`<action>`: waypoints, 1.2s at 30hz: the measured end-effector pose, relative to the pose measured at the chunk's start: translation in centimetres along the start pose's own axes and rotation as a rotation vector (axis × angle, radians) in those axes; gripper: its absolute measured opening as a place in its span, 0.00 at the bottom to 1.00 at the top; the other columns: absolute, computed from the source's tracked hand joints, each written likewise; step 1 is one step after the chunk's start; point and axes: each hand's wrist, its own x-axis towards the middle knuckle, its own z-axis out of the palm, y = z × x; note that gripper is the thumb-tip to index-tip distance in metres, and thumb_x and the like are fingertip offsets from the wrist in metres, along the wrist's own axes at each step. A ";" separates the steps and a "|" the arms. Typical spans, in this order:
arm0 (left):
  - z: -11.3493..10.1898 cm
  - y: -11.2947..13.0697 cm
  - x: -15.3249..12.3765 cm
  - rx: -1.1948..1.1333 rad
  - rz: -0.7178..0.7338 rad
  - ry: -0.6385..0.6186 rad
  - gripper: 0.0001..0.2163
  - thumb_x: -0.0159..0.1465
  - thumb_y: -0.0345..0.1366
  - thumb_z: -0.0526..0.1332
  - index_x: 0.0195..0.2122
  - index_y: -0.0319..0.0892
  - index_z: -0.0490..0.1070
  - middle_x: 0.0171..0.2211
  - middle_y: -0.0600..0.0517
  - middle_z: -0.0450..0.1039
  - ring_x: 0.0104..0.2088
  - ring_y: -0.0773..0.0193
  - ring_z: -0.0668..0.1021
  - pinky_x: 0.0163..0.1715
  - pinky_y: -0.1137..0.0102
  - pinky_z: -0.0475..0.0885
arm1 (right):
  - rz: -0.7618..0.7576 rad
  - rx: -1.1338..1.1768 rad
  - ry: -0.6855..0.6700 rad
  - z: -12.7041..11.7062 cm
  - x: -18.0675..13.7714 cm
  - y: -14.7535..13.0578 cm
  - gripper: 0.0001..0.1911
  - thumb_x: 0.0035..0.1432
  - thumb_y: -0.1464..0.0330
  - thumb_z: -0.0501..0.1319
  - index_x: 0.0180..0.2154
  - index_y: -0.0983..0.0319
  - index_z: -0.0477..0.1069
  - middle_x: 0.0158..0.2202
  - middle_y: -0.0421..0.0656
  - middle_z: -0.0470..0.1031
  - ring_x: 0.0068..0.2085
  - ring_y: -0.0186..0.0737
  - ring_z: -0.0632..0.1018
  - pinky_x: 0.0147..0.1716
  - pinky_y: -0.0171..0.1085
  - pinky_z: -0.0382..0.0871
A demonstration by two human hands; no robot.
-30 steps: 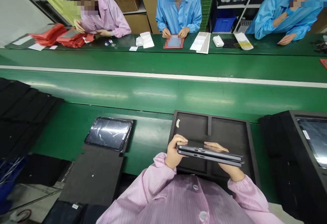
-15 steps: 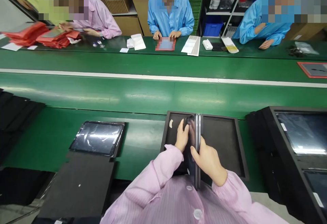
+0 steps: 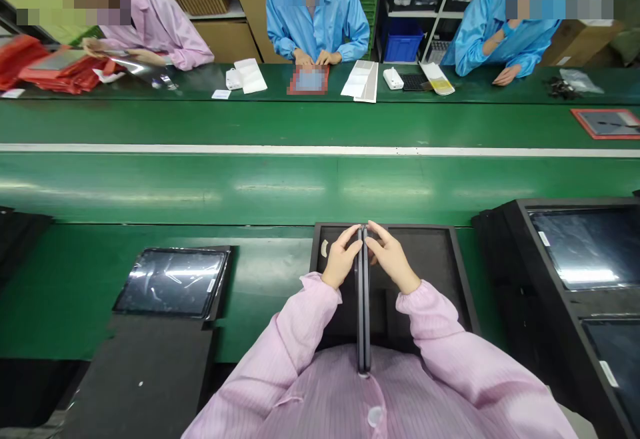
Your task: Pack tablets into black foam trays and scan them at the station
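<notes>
Two thin dark grey tablets (image 3: 363,305) stand on edge, back to back, running from my chest out over a black foam tray (image 3: 450,272). My left hand (image 3: 340,259) is closed on their left face near the far end. My right hand (image 3: 393,255) is closed on the right face, fingers wrapped over the top. Both hands pinch the pair together above the tray's recesses.
A tablet in shiny film (image 3: 173,281) lies on black foam at the left. Stacked black trays with screens (image 3: 575,259) stand at the right. The green conveyor belt (image 3: 300,185) runs across. Three people sit opposite, with red sleeves (image 3: 60,69), papers (image 3: 360,82) and a framed tablet (image 3: 607,122).
The tablets went from lying flat across both hands to standing on edge. Both hands slid to the far end, now symmetric on either side. The camera view has shifted right.
</notes>
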 end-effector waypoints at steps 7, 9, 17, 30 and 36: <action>-0.4 0.2 0.3 0.052 0.011 -0.069 0.14 0.53 0.31 0.62 0.41 0.43 0.74 0.45 0.50 0.75 0.50 0.57 0.74 0.56 0.61 0.63 | 0.014 -0.004 -0.089 -1.0 0.5 -1.1 0.21 0.48 0.67 0.60 0.46 0.65 0.72 0.18 0.32 0.66 0.17 0.27 0.67 0.18 0.30 0.69; -0.6 0.3 0.3 0.038 -0.002 -0.089 0.14 0.53 0.32 0.62 0.42 0.43 0.73 0.45 0.49 0.75 0.51 0.56 0.73 0.56 0.61 0.63 | 0.011 0.015 -0.101 -1.0 0.4 -1.1 0.21 0.47 0.67 0.60 0.45 0.64 0.72 0.19 0.32 0.67 0.17 0.28 0.68 0.18 0.31 0.70; -0.8 0.9 0.5 0.034 -0.019 -0.157 0.14 0.53 0.34 0.62 0.42 0.43 0.71 0.44 0.49 0.74 0.50 0.56 0.73 0.55 0.62 0.63 | 0.000 0.102 -0.085 -0.6 0.3 -0.9 0.18 0.44 0.68 0.60 0.41 0.62 0.71 0.27 0.36 0.68 0.21 0.28 0.68 0.19 0.31 0.73; -1.2 1.0 0.5 0.065 -0.026 -0.212 0.16 0.54 0.39 0.61 0.44 0.43 0.67 0.46 0.48 0.71 0.52 0.55 0.71 0.57 0.59 0.60 | -0.038 0.174 -0.145 -0.6 0.2 0.0 0.21 0.46 0.64 0.62 0.44 0.60 0.70 0.35 0.40 0.68 0.24 0.29 0.67 0.21 0.32 0.73; -1.9 0.8 0.4 0.031 -0.051 -0.321 0.24 0.50 0.40 0.65 0.49 0.45 0.65 0.53 0.46 0.67 0.58 0.52 0.66 0.56 0.57 0.62 | -0.153 0.091 -0.199 -1.1 0.2 1.2 0.26 0.48 0.66 0.61 0.51 0.58 0.67 0.46 0.44 0.68 0.27 0.28 0.69 0.27 0.34 0.71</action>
